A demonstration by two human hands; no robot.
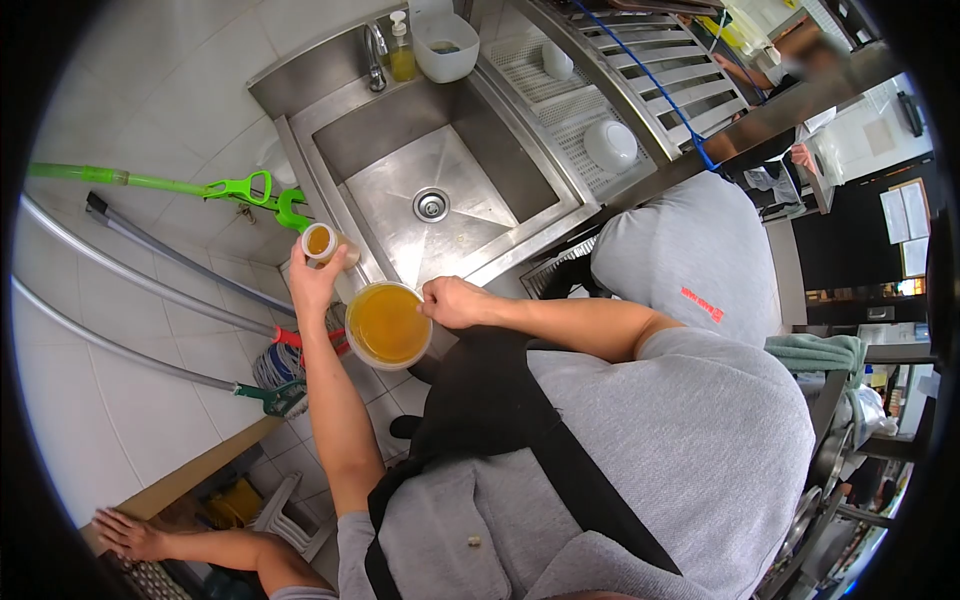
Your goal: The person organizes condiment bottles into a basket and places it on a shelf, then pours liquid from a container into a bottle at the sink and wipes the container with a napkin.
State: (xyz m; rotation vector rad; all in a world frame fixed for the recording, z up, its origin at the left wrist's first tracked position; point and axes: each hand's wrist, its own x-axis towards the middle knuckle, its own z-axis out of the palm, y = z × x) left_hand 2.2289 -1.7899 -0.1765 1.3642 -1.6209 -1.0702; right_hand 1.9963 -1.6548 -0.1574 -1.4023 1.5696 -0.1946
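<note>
My left hand (318,278) is closed around a small round plastic jar (344,250) with amber liquid inside, tilted near the sink's front left corner. A larger round tub (388,325) of yellow-orange liquid is held by its rim in my right hand (452,302). The tub is just below the jar in the picture, and its liquid surface faces me. Beyond both containers is a steel sink (420,268); its basin with a round drain (431,205) lies ahead of my hands.
A faucet (376,60), a soap pump bottle (402,55) and a white bin (445,50) line the sink's back. White bowls (610,146) sit on a rack at right. Long-handled tools (160,180) lean at left. One person (690,255) bends nearby; another person's hand (130,535) is lower left.
</note>
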